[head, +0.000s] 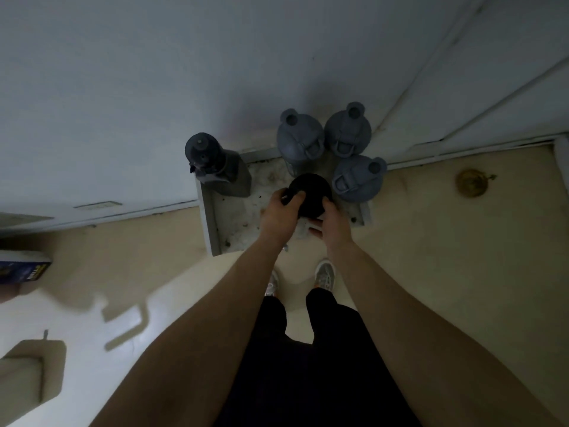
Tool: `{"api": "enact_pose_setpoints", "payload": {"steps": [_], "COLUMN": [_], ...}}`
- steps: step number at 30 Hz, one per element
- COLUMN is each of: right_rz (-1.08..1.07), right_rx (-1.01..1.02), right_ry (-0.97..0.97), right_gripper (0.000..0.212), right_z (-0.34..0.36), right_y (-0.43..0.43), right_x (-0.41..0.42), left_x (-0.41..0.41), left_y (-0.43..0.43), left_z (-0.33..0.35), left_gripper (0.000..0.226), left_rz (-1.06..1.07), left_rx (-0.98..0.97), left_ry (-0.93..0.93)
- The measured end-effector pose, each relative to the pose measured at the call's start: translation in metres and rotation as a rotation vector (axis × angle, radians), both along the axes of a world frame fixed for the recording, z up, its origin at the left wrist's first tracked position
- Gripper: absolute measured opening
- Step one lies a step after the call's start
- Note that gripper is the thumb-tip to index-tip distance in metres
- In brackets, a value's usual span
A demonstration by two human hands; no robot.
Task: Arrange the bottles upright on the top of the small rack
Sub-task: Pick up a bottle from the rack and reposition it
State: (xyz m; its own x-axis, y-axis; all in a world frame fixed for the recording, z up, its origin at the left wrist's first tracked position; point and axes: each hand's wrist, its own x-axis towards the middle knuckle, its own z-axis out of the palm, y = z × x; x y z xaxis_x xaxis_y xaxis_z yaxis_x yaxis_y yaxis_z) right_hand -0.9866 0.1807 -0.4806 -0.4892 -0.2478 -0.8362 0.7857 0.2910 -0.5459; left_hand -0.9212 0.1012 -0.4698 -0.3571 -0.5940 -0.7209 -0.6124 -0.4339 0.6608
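Bottles already stand upright on the small rack [212, 223]: three grey ones with loop handles sit close together at the far right by the wall, the left of them [300, 138], the one in the corner [348, 129] and the nearer one [358, 178], while a darker bottle with a squarish body [215, 167] stands apart at the far left corner. That grouping leaves the middle and front of the dirty white top free, which is probably why the black bottle [311, 194] is being set there.

Both hands hold this black bottle, seen from above as a dark round cap. The left hand [278, 214] curls its fingers [295, 198] over the cap's near-left edge, gripping it. The right hand [334, 220] wraps the right side lower down, its fingers mostly hidden behind the bottle, so how tightly they close cannot be told. Holding from two sides likely keeps the bottle vertical as it meets the surface. Whether its base already rests on the rack is unclear from this angle.

The person stands right at the rack's front edge, shoes [324, 274] just short of it.
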Motion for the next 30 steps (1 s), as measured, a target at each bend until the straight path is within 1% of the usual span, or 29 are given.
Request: {"api": "enact_pose_setpoints", "payload": {"steps": [2, 3, 6, 8, 9, 10, 12, 14, 16, 17, 20, 21, 23, 25, 26, 27, 28, 30], "right_rz": [-0.010, -0.016, -0.046, -0.050, -0.025, 0.042, 0.245, 0.429, 0.628, 0.690, 0.781, 0.797, 0.793, 0.806, 0.828, 0.860, 0.894, 0.957], "right_rx": [-0.010, -0.021, -0.045, -0.002, 0.051, 0.116, 0.230, 0.277, 0.277, 0.253, 0.129, 0.100, 0.063, 0.068, 0.076, 0.078, 0.062, 0.001], "right_ry": [0.014, 0.016, 0.002, 0.000, 0.025, 0.076, 0.165, 0.177, 0.228, 0.259, 0.432, 0.511, 0.678, 0.851, 0.901, 0.914, 0.908, 0.868], "right_gripper": [0.037, 0.036, 0.035, 0.033, 0.029, 0.026, 0.021, 0.015, 0.015, 0.015, 0.013, 0.015, 0.034, 0.057, 0.067, 0.072, 0.074, 0.068], "right_z": [0.001, 0.003, 0.007, 0.006, 0.006, 0.002, -0.007, -0.001, 0.013, 0.023, 0.054, 0.065, 0.083, 0.093, 0.095, 0.095, 0.095, 0.095], "right_y": [0.001, 0.002, 0.003, 0.007, 0.011, 0.016, 0.030, 0.035, 0.027, 0.018, -0.023, -0.040, -0.074, -0.105, -0.117, -0.128, -0.138, -0.150], "right_x": [0.000, 0.000, 0.000, 0.002, 0.004, 0.007, 0.014, 0.027, 0.042, 0.049, 0.063, 0.064, 0.060, 0.054, 0.052, 0.050, 0.048, 0.046], "left_x": [-0.001, -0.002, -0.004, -0.003, -0.001, 0.002, 0.014, 0.030, 0.050, 0.061, 0.090, 0.099, 0.108, 0.110, 0.107, 0.104, 0.100, 0.092], "left_y": [-0.001, -0.001, -0.003, -0.004, -0.004, -0.006, -0.011, -0.018, -0.028, -0.033, -0.055, -0.064, -0.081, -0.097, -0.103, -0.108, -0.113, -0.119], "left_z": [-0.001, 0.000, 0.004, 0.005, 0.006, 0.006, 0.007, 0.010, 0.014, 0.017, 0.025, 0.026, 0.031, 0.037, 0.040, 0.043, 0.044, 0.041], "left_gripper": [0.076, 0.073, 0.055, 0.049, 0.050, 0.051, 0.055, 0.054, 0.048, 0.044, 0.034, 0.034, 0.032, 0.030, 0.036, 0.042, 0.046, 0.049], "left_rz": [-0.001, -0.002, 0.029, 0.049, 0.054, 0.055, 0.068, 0.109, 0.143, 0.170, 0.323, 0.382, 0.494, 0.557, 0.562, 0.555, 0.539, 0.511], "left_rx": [0.010, 0.014, 0.050, 0.110, 0.134, 0.146, 0.138, 0.124, 0.120, 0.118, 0.070, 0.026, -0.045, -0.030, -0.002, 0.032, 0.061, 0.080], "left_ry": [0.002, 0.007, 0.037, 0.049, 0.049, 0.042, 0.024, 0.006, -0.009, -0.006, -0.014, -0.034, -0.036, 0.042, 0.091, 0.139, 0.182, 0.237]}}
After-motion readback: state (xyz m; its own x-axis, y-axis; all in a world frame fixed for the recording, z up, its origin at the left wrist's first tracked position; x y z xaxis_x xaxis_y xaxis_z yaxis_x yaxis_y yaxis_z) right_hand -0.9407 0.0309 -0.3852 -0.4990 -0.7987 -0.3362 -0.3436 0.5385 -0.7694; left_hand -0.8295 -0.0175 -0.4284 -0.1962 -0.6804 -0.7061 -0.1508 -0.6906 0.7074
